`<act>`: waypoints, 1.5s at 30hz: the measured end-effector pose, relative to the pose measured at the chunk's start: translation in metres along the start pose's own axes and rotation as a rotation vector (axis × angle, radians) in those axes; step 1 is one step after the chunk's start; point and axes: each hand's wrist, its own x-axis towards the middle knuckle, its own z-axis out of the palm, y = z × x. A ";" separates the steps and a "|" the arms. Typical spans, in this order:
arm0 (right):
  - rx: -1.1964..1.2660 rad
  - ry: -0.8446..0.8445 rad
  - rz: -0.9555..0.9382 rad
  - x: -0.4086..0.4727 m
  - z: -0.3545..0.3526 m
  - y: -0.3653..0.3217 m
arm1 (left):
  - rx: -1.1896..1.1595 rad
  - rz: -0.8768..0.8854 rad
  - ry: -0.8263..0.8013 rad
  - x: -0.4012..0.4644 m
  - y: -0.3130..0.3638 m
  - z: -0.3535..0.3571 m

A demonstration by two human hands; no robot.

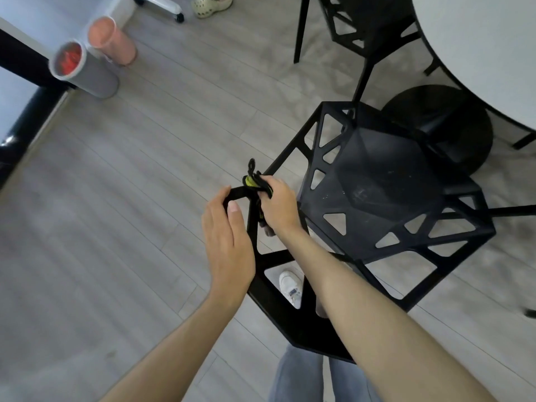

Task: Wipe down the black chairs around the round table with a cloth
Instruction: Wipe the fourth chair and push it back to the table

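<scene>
A black chair [385, 184] with an angular cut-out frame stands right in front of me, its seat dusty. My right hand [280, 206] grips a dark cloth with a yellow-green patch [251, 181] and presses it on the top corner of the chair's backrest. My left hand [227, 242] holds the same top edge of the backrest just to the left, thumb on the front and fingers behind it. A second black chair [362, 27] stands farther back beside the round white table [487, 53].
The table's black round base [452, 126] sits behind the near chair. Two cylindrical bins, one grey [84, 71] and one pink [113, 40], stand at the far left by a black post. A person's foot in a pale clog [211, 5] and an office chair wheel are at the top.
</scene>
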 end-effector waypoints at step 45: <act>-0.699 -0.459 0.300 -0.070 -0.129 0.121 | 0.038 0.013 -0.075 0.004 -0.002 -0.002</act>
